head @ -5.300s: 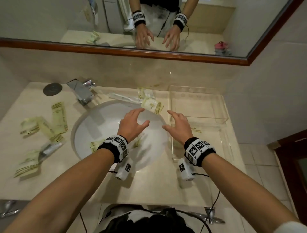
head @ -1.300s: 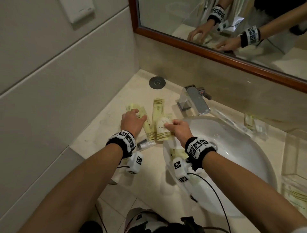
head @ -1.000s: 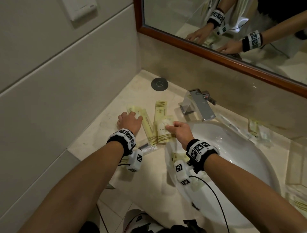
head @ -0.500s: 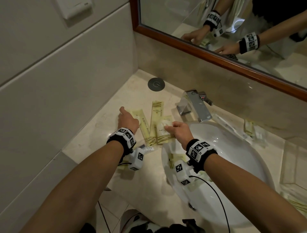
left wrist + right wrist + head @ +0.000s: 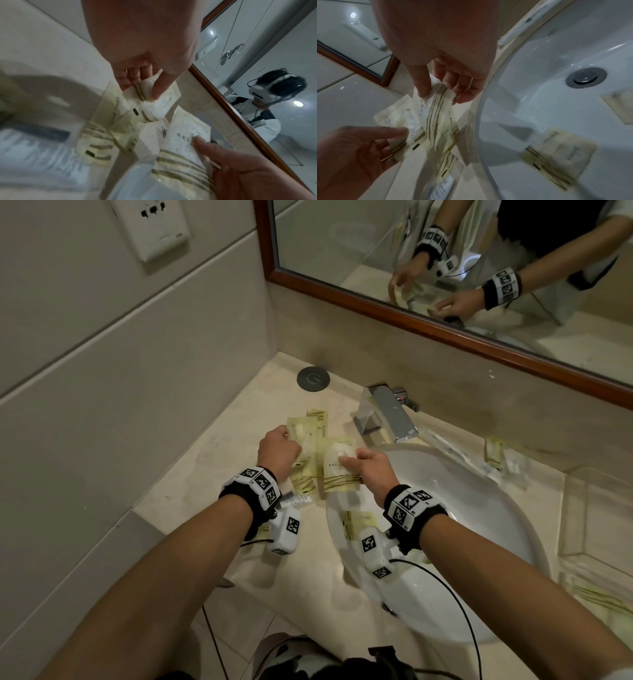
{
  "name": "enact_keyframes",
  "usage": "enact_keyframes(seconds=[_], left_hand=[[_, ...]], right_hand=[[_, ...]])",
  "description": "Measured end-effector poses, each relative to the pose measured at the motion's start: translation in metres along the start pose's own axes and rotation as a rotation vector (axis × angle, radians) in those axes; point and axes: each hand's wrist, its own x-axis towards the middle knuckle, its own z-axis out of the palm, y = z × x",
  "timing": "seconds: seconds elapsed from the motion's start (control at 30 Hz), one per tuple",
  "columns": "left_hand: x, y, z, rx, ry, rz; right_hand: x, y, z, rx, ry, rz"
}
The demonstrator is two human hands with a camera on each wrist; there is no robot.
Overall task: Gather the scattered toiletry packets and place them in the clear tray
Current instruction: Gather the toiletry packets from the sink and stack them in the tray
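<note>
Pale yellow toiletry packets with olive stripes lie on the counter left of the sink. My left hand (image 5: 286, 444) pinches a few of these packets (image 5: 303, 440) between thumb and fingers, as the left wrist view shows at the packets (image 5: 154, 102). My right hand (image 5: 346, 459) pinches one wider packet (image 5: 337, 470) by its edge; the right wrist view shows this packet (image 5: 436, 112) hanging from its fingers. Two more packets (image 5: 556, 152) lie in the sink basin (image 5: 479, 508). The clear tray (image 5: 603, 508) stands at the far right, well away from both hands.
A chrome faucet (image 5: 387, 416) stands behind the sink, with more packets (image 5: 495, 453) on the counter to its right. A small silver tube (image 5: 296, 501) lies under my left wrist. A round dark disc (image 5: 313, 378) sits near the wall corner. The mirror runs above.
My left hand has curled round the packets it was pressing flat and raised them. The right hand has lifted its packet slightly off the counter.
</note>
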Motion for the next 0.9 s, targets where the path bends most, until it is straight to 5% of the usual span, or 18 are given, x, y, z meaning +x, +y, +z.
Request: enact_keyframes(seconds=[0.37,0.9], left_hand=[[-0.061,0.010,0.048,-0.257,-0.295,-0.076],[-0.134,0.028,0.148,-0.189,-0.529,0.058]], right_hand=[[-0.042,0.018,-0.049,0.151,0.087,0.018],[-0.118,0.040,-0.155,0.286,0.268,-0.014]])
